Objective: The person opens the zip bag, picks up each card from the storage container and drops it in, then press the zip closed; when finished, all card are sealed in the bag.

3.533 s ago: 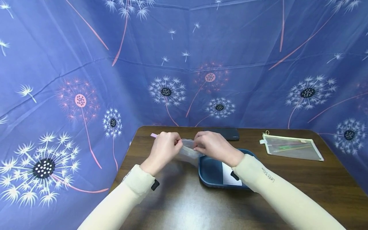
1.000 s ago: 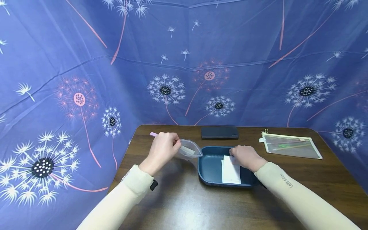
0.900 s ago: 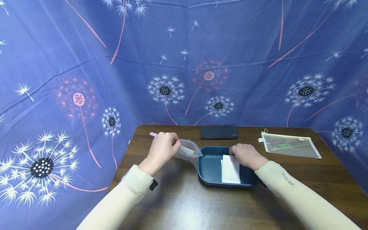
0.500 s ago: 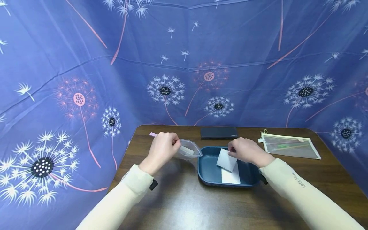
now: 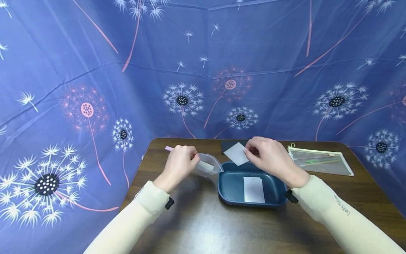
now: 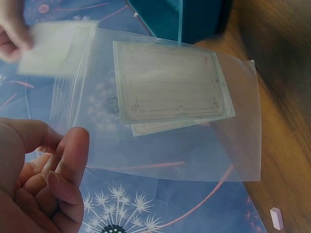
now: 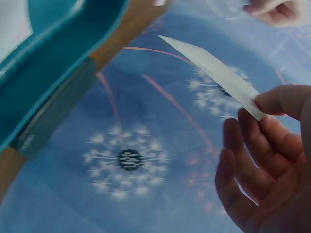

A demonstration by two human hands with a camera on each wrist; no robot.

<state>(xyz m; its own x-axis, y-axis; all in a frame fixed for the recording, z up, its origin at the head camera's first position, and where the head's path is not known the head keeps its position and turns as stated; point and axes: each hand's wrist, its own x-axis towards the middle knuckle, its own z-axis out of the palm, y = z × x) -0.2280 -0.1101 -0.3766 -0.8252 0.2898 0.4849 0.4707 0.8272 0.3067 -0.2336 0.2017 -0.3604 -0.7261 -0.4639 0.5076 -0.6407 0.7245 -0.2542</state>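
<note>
My left hand [image 5: 178,162] pinches the edge of a clear plastic zip bag [image 5: 216,166], which hangs tilted with its mouth toward the right. Inside the bag, the left wrist view shows pale note cards [image 6: 170,82] with ruled lines and a decorated border. My right hand [image 5: 274,157] holds a small white paper card [image 5: 236,153] by one corner between thumb and fingers, above the back edge of a dark blue tray [image 5: 228,192]. More white paper cards [image 5: 253,190] lie inside the tray. Seen by the right wrist camera, the held card [image 7: 218,77] is nearly edge-on.
Behind the tray lies a dark flat case [image 5: 227,145], partly covered by the held card. A mesh zip pouch [image 5: 323,163] with thin coloured items sits at the right. A small pink block [image 5: 169,148] is behind my left hand. Blue patterned cloth [image 5: 279,106] encloses the table.
Both hands were at the bag earlier; my right hand then went to the tray, took a white card and raised it up and leftward toward the bag. My left hand stays with the bag.
</note>
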